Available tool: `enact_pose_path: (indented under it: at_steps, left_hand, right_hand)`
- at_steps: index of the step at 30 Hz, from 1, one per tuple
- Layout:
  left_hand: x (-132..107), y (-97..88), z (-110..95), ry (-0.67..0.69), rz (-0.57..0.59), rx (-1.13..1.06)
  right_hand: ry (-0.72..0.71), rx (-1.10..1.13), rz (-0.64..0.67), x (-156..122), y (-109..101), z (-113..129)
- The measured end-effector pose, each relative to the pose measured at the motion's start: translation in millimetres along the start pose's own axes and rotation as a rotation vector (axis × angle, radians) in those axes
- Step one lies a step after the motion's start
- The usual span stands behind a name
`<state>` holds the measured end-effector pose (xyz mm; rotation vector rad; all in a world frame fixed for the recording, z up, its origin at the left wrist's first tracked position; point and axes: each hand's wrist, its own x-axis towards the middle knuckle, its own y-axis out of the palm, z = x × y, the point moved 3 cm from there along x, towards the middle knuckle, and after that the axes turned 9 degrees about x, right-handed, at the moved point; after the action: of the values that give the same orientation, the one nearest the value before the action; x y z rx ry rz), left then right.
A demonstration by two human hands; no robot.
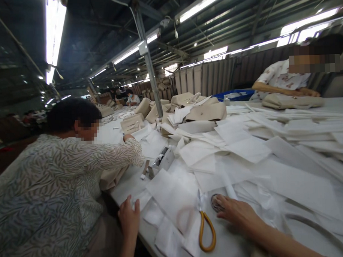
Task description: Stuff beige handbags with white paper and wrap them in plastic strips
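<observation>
At the table's near left edge, my left hand (129,218) holds nothing I can see, thumb and fingers apart, beside thin white sheets. My right hand (236,212) reaches in from the right, its fingers curled over a small round dark-grey object (215,203) with a shiny rim; its kind is unclear. Between my hands lie scissors (206,232) with yellow-wrapped handles, blades pointing away from me on the white sheets (173,188). One handle loop shows fully, while a faint pinkish loop (186,218) shows through a sheet.
A co-worker in a patterned shirt (50,192) leans over the table close at left. Another person (282,76) sits far right with a beige bag (293,101). Beige bags (204,110) pile around a metal post (149,65). A blue bin (233,94) stands behind.
</observation>
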<state>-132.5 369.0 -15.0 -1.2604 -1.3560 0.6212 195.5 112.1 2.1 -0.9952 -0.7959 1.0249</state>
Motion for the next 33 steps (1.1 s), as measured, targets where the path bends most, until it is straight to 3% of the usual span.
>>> enact_pose_path:
  at_steps: [3,8,11,15,20,23,26,28,29,33]
  left_hand:
    - [25,16.7,9,0.078,0.092,0.015]
    - [29,27.7,7,0.222,0.145,0.034]
    - [30,11.7,5,0.251,0.066,0.06]
    - [28,-25.4,-6,0.318,-0.057,0.075]
    - [5,-69.7,-45,0.617,-0.261,0.081]
    - [-11,-79.2,-61,0.754,-0.282,0.061]
    - [-20,-75.1,-61,0.841,-0.279,-0.02]
    - [-21,-67.5,-54,0.788,-0.275,-0.125]
    - [-19,-62.5,-50,0.692,-0.265,-0.193]
    - [-13,-34.4,-42,0.108,-0.102,-0.507]
  right_hand:
    - [-0.071,-0.027,0.0,6,-8,19]
    - [-0.154,-0.01,-0.004,22,-14,57]
    - [-0.149,0.006,0.016,28,-15,76]
    - [-0.23,0.118,-0.019,38,-21,105]
    - [-0.39,0.284,-0.146,63,-21,154]
    - [-0.467,0.215,-0.205,79,-8,177]
    - [-0.584,0.116,-0.221,86,8,189]
    - [-0.609,0.141,-0.209,86,15,191]
    - [-0.592,0.166,-0.206,86,17,191]
    - [-0.347,0.431,-0.237,92,19,184]
